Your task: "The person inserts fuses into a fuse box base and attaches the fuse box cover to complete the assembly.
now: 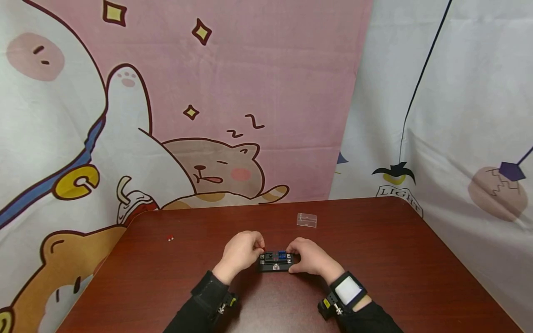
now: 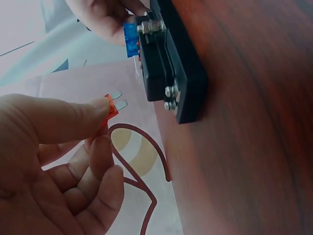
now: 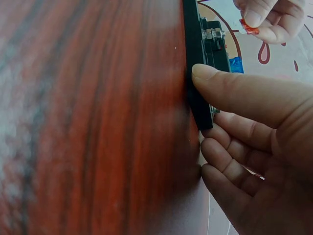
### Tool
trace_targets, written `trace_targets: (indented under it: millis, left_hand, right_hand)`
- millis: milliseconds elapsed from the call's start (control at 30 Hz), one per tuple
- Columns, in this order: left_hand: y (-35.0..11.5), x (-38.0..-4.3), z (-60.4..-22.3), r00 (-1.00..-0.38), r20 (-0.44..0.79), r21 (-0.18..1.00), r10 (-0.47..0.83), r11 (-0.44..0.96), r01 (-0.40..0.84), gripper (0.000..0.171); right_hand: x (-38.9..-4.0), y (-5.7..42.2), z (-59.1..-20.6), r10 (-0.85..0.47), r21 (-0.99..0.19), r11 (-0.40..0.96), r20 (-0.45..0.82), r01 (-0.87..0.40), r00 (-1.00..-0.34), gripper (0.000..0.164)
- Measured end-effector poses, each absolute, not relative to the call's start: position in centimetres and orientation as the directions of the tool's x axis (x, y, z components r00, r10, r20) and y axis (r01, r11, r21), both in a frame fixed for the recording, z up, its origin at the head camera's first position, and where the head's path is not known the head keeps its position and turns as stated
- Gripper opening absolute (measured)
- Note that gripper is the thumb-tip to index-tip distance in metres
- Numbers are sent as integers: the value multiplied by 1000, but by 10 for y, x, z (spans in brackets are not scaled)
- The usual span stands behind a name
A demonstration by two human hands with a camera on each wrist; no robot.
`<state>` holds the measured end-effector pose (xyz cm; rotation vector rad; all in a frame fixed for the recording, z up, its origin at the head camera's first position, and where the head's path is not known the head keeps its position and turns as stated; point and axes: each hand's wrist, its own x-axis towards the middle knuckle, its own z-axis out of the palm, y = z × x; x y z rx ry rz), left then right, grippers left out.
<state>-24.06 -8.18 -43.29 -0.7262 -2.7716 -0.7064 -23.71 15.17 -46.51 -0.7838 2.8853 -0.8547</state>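
Observation:
Between thumb and forefinger, my left hand (image 1: 242, 252) pinches a red blade fuse (image 2: 112, 108); its two metal prongs point toward the fuse block. The black fuse block (image 1: 268, 267) lies on the table with metal studs and nuts along it. Blue blade fuses (image 1: 282, 255) sit at its right part. My right hand (image 1: 311, 257) grips the block's right end, thumb on the near edge and fingers around the far side. In the left wrist view the red fuse is held just off the block, apart from it.
A clear plastic cover (image 1: 306, 220) lies on the brown table (image 1: 216, 222) toward the back. Small red pieces (image 1: 170, 238) lie at the left. A cartoon-printed curtain (image 1: 250, 69) hangs behind the table's far edge.

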Motion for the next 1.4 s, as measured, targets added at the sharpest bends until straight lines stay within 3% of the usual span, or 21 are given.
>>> trace_targets:
  millis: [1400]
  left_hand:
    - [-59,-252,-438,-836,232,208,498,814,542,14]
  right_hand:
    - [-237,153,-466,-468,-538,715,105,-446,-877,39]
